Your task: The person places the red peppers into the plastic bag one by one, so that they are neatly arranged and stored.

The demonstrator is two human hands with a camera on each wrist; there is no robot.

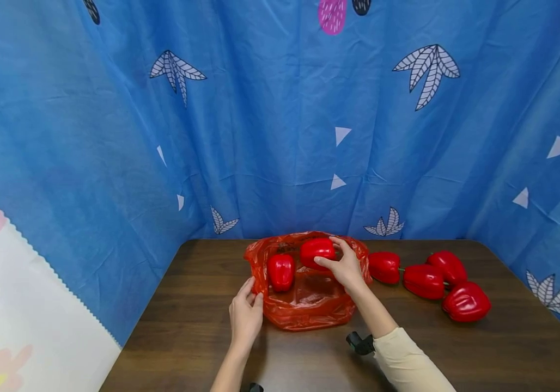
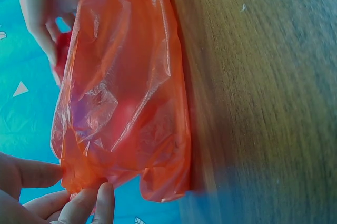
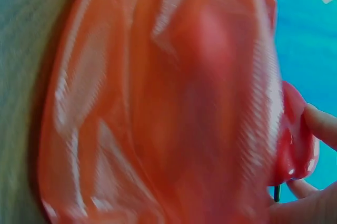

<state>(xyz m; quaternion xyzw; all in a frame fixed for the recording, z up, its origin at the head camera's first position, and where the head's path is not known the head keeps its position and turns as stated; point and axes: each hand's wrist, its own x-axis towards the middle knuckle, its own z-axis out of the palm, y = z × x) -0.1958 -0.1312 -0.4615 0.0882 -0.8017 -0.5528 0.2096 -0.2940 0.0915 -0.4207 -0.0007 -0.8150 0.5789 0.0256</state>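
A red plastic bag stands with its mouth spread wide on the table. Inside it, on the left, lies one red bell pepper. My right hand grips a second red bell pepper over the bag's opening; the right wrist view shows this held pepper with its green stem beside the bag wall. At the bag's left edge, my left hand pinches the thin plastic between thumb and fingers, seen close in the left wrist view as the hand on the bunched film.
To the right of the bag lie several loose red bell peppers in a cluster on the brown wooden table. A blue patterned curtain hangs behind the table, and a white cloth is at the left.
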